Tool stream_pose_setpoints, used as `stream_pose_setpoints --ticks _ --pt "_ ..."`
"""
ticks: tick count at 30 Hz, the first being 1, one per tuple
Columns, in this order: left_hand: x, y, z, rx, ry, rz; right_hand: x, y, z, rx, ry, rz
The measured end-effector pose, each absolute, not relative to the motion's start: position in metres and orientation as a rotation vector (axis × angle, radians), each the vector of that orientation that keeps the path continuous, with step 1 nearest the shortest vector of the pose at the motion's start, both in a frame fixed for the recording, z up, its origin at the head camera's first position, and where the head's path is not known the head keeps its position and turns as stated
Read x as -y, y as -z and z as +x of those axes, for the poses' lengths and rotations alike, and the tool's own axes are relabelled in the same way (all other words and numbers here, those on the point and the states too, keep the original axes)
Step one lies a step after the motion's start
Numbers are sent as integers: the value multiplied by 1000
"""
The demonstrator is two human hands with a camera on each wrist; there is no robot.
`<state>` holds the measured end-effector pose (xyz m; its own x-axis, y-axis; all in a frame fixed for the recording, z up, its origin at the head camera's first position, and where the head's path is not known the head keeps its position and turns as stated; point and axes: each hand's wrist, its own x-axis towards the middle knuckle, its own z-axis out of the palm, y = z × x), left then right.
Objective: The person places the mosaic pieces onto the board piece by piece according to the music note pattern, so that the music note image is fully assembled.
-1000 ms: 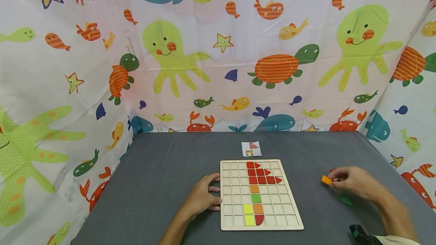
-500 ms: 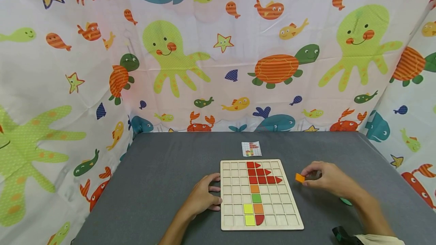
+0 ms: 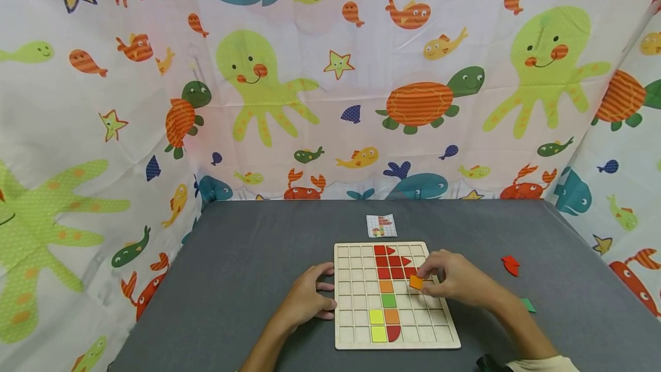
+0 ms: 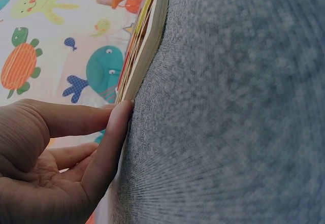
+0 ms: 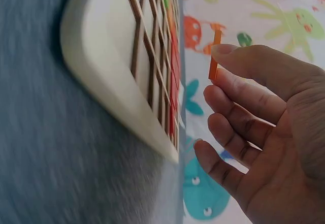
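Note:
A small orange square tile (image 3: 416, 282) is pinched between the thumb and fingers of my right hand (image 3: 451, 280). In the head view it overlaps the right half of the wooden grid board (image 3: 356, 303), below the red row; the right wrist view shows the tile (image 5: 215, 54) edge-on, standing off the board (image 5: 96, 41). My left hand (image 3: 307, 297) rests at the board's left edge, thumb and fingertips touching its side, as the left wrist view shows of the hand (image 4: 66, 153). Red tiles (image 3: 396, 272), orange, green (image 3: 388, 301) and yellow tiles (image 3: 376, 317) lie in the grid.
Behind the board lies a small printed card (image 3: 381, 226) with a coloured grid pattern. Loose red pieces (image 3: 510, 265) and a green piece (image 3: 528, 305) lie on the grey cloth (image 3: 248, 257) to the right. A curtain (image 3: 320, 90) with sea animals hangs behind.
My right hand has carried the orange tile leftward from the loose pieces to over the board, uncovering the red pieces. The left hand and board have stayed put.

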<state>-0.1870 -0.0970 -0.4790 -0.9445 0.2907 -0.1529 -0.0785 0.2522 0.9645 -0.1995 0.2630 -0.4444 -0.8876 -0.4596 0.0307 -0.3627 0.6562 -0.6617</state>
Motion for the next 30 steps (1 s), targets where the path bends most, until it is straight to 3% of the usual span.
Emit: stream_pose_setpoints --ticks 9,30 --pt "98 479 -186 -2222 -1748 191 -232 453 -201 -2711 949 -831" --pt "97 479 -187 -2228 -1753 199 -168 448 -194 -2589 878 -861"
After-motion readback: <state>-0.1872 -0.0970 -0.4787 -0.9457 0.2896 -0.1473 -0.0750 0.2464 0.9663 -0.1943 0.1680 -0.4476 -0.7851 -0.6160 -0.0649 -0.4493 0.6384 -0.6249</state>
